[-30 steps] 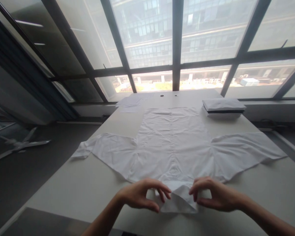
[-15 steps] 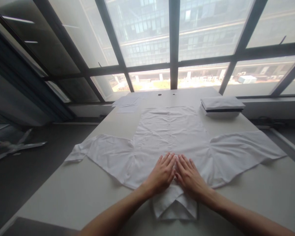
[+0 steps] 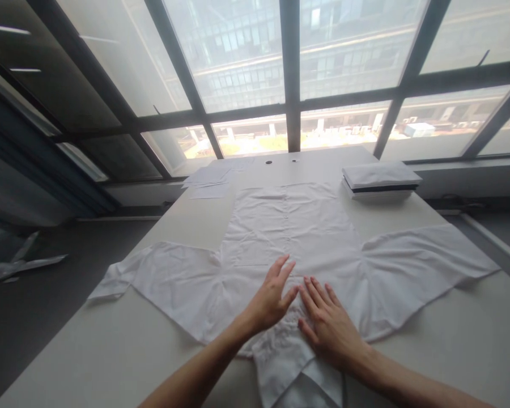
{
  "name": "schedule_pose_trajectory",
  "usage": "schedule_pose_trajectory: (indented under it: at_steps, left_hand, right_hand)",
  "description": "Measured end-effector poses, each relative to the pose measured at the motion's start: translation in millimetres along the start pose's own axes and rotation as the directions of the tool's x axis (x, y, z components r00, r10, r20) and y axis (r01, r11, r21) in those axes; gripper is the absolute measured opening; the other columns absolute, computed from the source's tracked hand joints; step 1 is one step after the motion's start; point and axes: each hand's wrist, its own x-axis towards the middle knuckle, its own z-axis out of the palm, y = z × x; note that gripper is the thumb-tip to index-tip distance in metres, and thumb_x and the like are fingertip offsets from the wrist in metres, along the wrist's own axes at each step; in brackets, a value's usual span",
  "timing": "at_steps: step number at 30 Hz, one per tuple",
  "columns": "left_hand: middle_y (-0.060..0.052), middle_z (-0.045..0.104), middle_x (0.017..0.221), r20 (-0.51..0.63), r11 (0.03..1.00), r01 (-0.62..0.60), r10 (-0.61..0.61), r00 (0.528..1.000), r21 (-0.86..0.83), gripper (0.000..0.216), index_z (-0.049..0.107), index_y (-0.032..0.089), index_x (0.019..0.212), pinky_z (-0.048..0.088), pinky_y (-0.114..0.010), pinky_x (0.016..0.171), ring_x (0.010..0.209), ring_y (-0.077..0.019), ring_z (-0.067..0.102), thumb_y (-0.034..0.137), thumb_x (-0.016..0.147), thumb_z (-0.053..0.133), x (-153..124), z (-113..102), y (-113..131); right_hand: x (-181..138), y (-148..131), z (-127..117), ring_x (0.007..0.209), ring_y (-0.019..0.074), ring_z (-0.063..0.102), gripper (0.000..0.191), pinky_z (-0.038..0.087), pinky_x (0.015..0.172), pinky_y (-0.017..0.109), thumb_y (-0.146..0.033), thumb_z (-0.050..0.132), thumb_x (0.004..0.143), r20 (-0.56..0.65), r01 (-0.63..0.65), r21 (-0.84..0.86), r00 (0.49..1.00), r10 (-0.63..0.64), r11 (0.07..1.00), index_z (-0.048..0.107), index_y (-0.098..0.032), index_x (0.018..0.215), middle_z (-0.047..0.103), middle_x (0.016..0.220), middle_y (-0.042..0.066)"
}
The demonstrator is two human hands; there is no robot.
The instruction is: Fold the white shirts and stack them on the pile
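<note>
Head view: a second ago both hands pinched the collar [image 3: 289, 362] at the near edge, and now the left hand [image 3: 268, 300] and the right hand [image 3: 329, 326] lie open and flat, side by side on the white shirt [image 3: 297, 232], gripping nothing. I judge the collar is arranged and the cloth is being smoothed. The shirt lies spread on the grey table [image 3: 110, 351], front up, sleeves stretched to both sides, collar towards the person, with small wrinkles along the button line.
</note>
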Motion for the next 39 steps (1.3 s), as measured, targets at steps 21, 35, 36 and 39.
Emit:
schedule_pose_trajectory:
  at_steps: [21,35,36,39]
  left_hand:
    - [-0.009,0.049,0.152,0.189,0.059,0.220,-0.330,0.925,-0.974,0.039,0.058,0.020,0.129,0.035,-0.049,0.117,0.139,-0.0237,0.047,0.039,0.100,0.038,48.6,-19.6,-48.1]
    - [-0.014,0.050,0.150,0.251,-0.258,0.161,-0.370,0.894,-0.953,0.040,0.058,0.015,0.127,0.045,-0.048,0.108,0.136,-0.0288,0.050,0.038,0.106,0.033,50.2,-20.2,-53.7]
    - [-0.014,0.051,0.149,0.253,-0.269,0.157,-0.373,0.893,-0.950,0.040,0.057,0.016,0.130,0.046,-0.049,0.107,0.135,-0.0290,0.051,0.038,0.106,0.034,50.5,-19.9,-53.8]
    - [-0.015,0.053,0.147,0.257,-0.283,0.153,-0.382,0.888,-0.947,0.042,0.053,0.017,0.137,0.047,-0.049,0.105,0.132,-0.0286,0.055,0.037,0.106,0.034,51.3,-19.7,-54.1]
  right_hand:
    - [13.8,-10.1,-29.0,0.132,0.0323,0.055,0.049,0.043,0.110,0.056,-0.055,0.046,0.098,0.031,-0.127,0.864,0.979,0.202,0.487,0.067,-0.025,0.130,0.060,0.142,0.013]
    - [116.1,171.3,-60.2,0.107,0.0239,0.070,0.047,0.059,0.088,0.044,-0.045,0.025,0.105,0.332,-0.012,0.859,0.774,0.539,-0.513,0.059,-0.015,0.118,0.068,0.122,0.019]
    - [118.1,185.0,-66.6,0.103,0.0228,0.071,0.045,0.060,0.085,0.042,-0.044,0.026,0.105,0.313,0.050,0.868,0.719,0.621,-0.495,0.059,-0.016,0.117,0.069,0.119,0.017]
    - [130.2,199.9,-81.1,0.096,0.0190,0.071,0.041,0.061,0.080,0.037,-0.044,0.028,0.104,0.261,0.154,0.884,0.620,0.740,-0.441,0.061,-0.020,0.113,0.070,0.113,0.012]
